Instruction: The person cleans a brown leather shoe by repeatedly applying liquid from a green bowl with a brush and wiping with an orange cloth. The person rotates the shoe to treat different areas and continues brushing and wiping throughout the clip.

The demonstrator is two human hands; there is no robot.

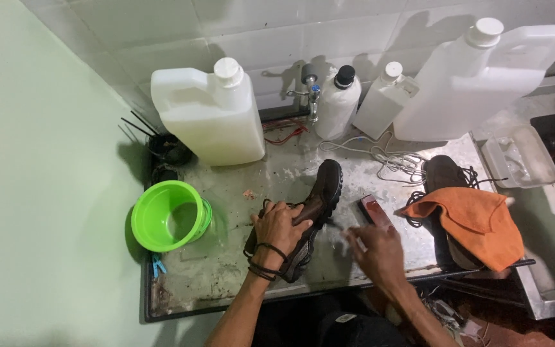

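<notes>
Gripping the brown shoe [313, 212] on its side at the middle of the wet worktop [226, 270], the left hand [277, 228] has its fingers curled tight around the upper. Beside the sole, the right hand [374, 247] is motion-blurred; its fingers look loosely bent, though I cannot tell whether they hold the brush [375, 211]. An orange cloth [476, 222] hides most of a second shoe [444, 172].

Left hand [277, 225] grips brown shoe [313, 212]; right hand [374, 247] alongside.
</notes>
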